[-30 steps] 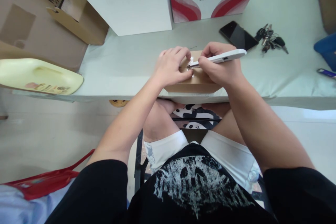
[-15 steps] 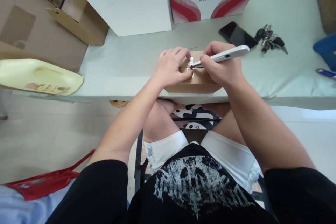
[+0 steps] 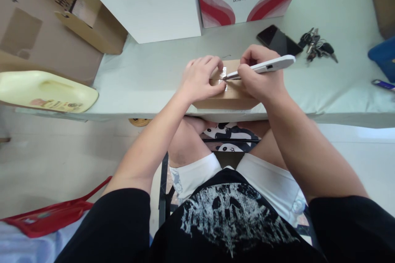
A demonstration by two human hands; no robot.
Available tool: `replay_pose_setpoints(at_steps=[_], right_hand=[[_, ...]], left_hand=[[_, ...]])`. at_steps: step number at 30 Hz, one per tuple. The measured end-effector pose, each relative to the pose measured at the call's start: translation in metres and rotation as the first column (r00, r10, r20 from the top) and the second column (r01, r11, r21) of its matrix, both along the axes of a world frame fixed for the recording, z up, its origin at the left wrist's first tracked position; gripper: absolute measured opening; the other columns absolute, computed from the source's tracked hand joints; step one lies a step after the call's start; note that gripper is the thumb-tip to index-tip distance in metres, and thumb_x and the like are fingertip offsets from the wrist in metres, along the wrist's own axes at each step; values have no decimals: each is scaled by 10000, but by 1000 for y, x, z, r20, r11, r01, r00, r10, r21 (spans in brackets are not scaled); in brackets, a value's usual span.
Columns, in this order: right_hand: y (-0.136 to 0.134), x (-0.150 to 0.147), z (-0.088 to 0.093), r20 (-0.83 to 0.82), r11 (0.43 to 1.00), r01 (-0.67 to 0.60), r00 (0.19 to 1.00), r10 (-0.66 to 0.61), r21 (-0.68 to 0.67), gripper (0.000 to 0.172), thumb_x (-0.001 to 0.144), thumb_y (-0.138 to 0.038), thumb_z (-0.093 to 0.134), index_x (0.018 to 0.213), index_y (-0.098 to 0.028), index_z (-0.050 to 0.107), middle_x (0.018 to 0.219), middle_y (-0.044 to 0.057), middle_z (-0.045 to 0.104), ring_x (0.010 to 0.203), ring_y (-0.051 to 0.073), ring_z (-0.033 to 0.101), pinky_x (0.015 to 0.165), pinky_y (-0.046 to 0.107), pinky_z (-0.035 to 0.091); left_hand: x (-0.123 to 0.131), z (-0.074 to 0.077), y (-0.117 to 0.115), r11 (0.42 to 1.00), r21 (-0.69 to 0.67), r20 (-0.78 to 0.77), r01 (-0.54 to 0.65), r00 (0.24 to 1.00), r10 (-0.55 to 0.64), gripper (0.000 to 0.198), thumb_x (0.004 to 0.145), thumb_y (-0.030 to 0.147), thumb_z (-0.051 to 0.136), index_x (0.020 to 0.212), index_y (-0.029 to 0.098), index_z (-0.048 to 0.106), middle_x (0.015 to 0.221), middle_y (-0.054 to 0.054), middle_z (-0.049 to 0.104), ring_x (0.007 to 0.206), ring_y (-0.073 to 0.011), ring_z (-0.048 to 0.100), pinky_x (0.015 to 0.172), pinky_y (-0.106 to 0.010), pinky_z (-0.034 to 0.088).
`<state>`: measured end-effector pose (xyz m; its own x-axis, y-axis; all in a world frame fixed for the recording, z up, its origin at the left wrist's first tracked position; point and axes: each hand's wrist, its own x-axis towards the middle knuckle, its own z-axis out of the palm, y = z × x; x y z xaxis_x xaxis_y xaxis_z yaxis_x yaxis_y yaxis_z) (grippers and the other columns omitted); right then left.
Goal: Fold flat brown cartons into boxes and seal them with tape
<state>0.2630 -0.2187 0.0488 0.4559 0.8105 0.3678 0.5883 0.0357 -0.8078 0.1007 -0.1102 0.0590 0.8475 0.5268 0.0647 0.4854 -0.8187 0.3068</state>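
A small brown cardboard box (image 3: 230, 102) lies on the table edge in front of me, a strip of clear tape (image 3: 224, 73) across its top seam. My left hand (image 3: 203, 76) grips the box from the left, thumb and fingertips pressed on its top on either side of the seam, beside the tape. In my right hand (image 3: 262, 74) is a white utility knife (image 3: 274, 64), pinched near its front and slanting down to the left. Its blade tip touches the tape at the seam, between my left thumb and fingers.
Behind are a white box (image 3: 160, 8) and a red-and-white carton (image 3: 247, 6). A phone (image 3: 277, 40) and keys (image 3: 316, 45) lie right of them. A yellow bottle (image 3: 49, 91) lies left, near large cardboard boxes (image 3: 46, 41). A blue container (image 3: 384, 59) stands far right.
The knife and my right hand have shifted very slightly, with the handle end a little farther right. My left hand and the box stay in nearly the same place.
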Motion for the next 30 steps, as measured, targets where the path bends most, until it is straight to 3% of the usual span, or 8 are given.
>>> replay_pose_setpoints(at_steps=[30], right_hand=[[-4, 2, 1, -127, 999, -45, 991, 43, -14, 246, 785, -275, 726, 644, -280, 525, 599, 1, 613, 597, 213, 603, 524, 360, 437]], left_hand=[[-1, -1, 1, 1000, -12, 19, 3, 1000, -2, 347, 868, 423, 635, 1188, 291, 638, 1255, -62, 694, 1228, -331, 611, 1098, -488, 421]])
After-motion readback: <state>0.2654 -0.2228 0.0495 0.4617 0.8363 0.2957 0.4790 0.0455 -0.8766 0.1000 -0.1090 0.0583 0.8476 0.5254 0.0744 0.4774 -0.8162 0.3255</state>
